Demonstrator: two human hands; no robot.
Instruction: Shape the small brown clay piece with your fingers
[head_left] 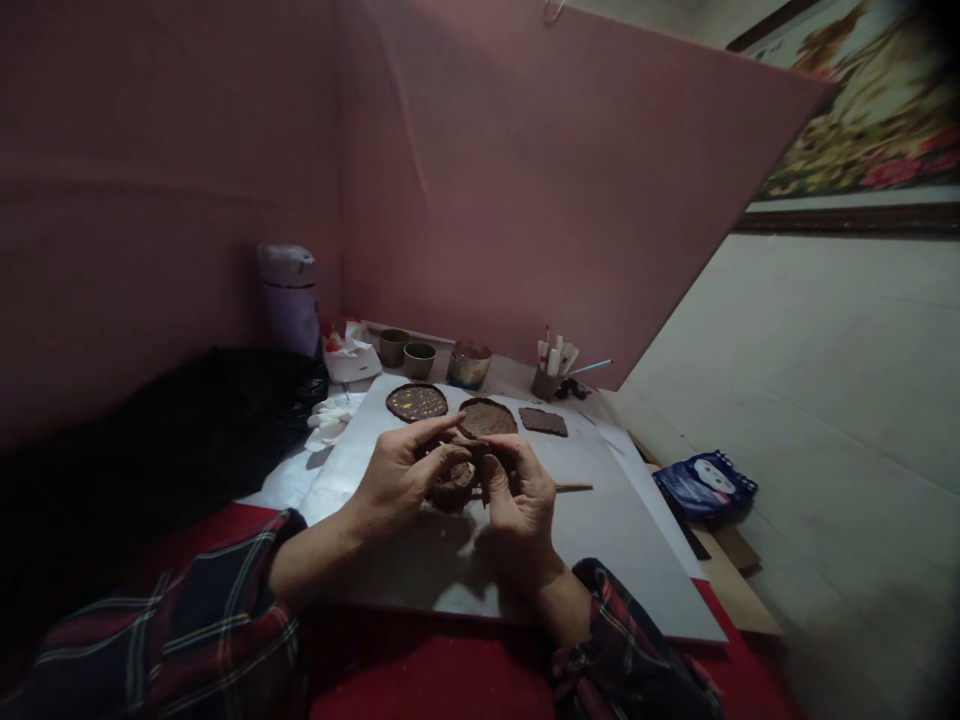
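Note:
Between the fingertips of both hands is a thin piece of brown clay (pixel 474 443), mostly covered by the fingers. My left hand (pixel 405 470) pinches it from the left, and my right hand (pixel 521 490) grips it from the right with thumb and fingers. Just beneath, a rough brown clay lump (pixel 452 490) rests on the white board (pixel 600 550), partly hidden by my left fingers. A thin wooden stick (pixel 576 487) lies beside my right hand, its other end hidden. Behind the hands are a round brown clay disc (pixel 491 415), a yellow-dotted disc (pixel 417 402) and a rectangular clay slab (pixel 544 421).
Two small cups (pixel 419 360) and a stained bowl (pixel 469 366) line the back, with a pen holder (pixel 547 384) to their right. White tissues (pixel 352 355) and a lilac bottle (pixel 291 305) stand left. A black bag (pixel 172 430) fills the left side; a blue packet (pixel 705 485) lies right.

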